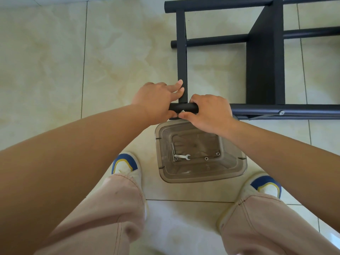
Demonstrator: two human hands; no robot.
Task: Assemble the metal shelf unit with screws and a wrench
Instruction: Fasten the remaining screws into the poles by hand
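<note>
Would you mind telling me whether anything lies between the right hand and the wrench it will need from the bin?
Nothing visible blocks it. The wrench lies loose on the floor of the open clear bin, directly below the right hand, which pinches the screw at the black tube. The bin has no lid; only spare screws and washers lie beside the wrench.

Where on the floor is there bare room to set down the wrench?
Bare tiles left of the shelf frame, and between the shoes in front of the bin. Crowded where the left hand and right hand meet at the screw.
</note>
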